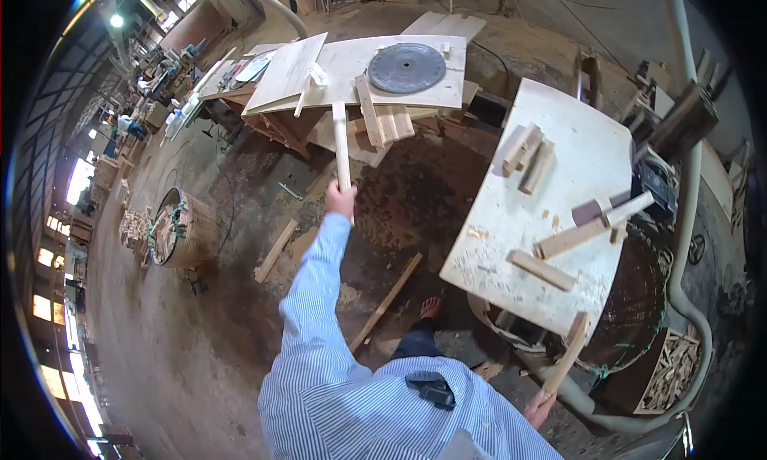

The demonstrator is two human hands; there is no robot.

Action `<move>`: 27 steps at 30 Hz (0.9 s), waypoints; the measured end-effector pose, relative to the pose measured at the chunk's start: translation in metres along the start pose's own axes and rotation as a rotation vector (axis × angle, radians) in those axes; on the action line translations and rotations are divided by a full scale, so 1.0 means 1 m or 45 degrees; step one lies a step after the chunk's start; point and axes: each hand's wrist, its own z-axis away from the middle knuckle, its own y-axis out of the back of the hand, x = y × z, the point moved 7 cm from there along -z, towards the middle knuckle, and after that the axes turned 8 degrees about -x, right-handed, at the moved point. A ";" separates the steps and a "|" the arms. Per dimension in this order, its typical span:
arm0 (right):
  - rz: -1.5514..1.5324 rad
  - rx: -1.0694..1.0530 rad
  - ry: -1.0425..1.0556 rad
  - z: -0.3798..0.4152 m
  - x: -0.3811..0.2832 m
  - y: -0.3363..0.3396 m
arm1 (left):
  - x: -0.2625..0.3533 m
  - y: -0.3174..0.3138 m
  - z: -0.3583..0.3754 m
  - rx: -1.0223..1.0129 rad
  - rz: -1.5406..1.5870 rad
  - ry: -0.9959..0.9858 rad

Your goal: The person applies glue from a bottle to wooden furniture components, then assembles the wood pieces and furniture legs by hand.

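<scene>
My left hand [341, 200] is stretched forward, fingers wrapped round a long pale wooden stick [342, 144]. The stick's far end reaches the front edge of a plywood-topped table [335, 61]. Low at the right, my right hand [542, 410] grips a shorter wooden piece [569, 356], whose upper end is by the near corner of a second worktop [495, 236]. On the far table lie a round saw blade [406, 67] and a wooden block [370, 113]. Several wooden blocks [542, 270] rest on the right worktop.
A barrel of wood scraps [192, 232] stands at the left. Loose wooden strips [386, 303] lie on the floor near my foot [431, 307]. A grey hose [683, 292] curves round the right worktop, past a box of offcuts [669, 372].
</scene>
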 end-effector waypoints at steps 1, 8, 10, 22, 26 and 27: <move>0.029 -0.014 -0.153 0.000 0.008 0.000 | 0.002 0.000 -0.045 -0.002 0.088 -0.029; 0.174 0.183 0.138 0.008 -0.006 0.008 | -0.053 -0.021 -0.201 0.086 -0.072 0.196; 0.246 -0.086 -0.175 -0.020 0.108 0.016 | -0.096 -0.036 -0.204 0.079 -0.043 0.178; 0.213 -0.034 -0.258 -0.005 0.012 0.000 | -0.168 -0.018 -0.214 0.343 -0.110 0.667; 0.209 -0.021 -0.261 0.000 0.014 0.007 | -0.162 -0.013 -0.233 0.213 -0.263 0.539; 0.205 -0.022 -0.260 -0.001 0.014 0.007 | -0.163 -0.020 -0.227 0.158 -0.115 0.596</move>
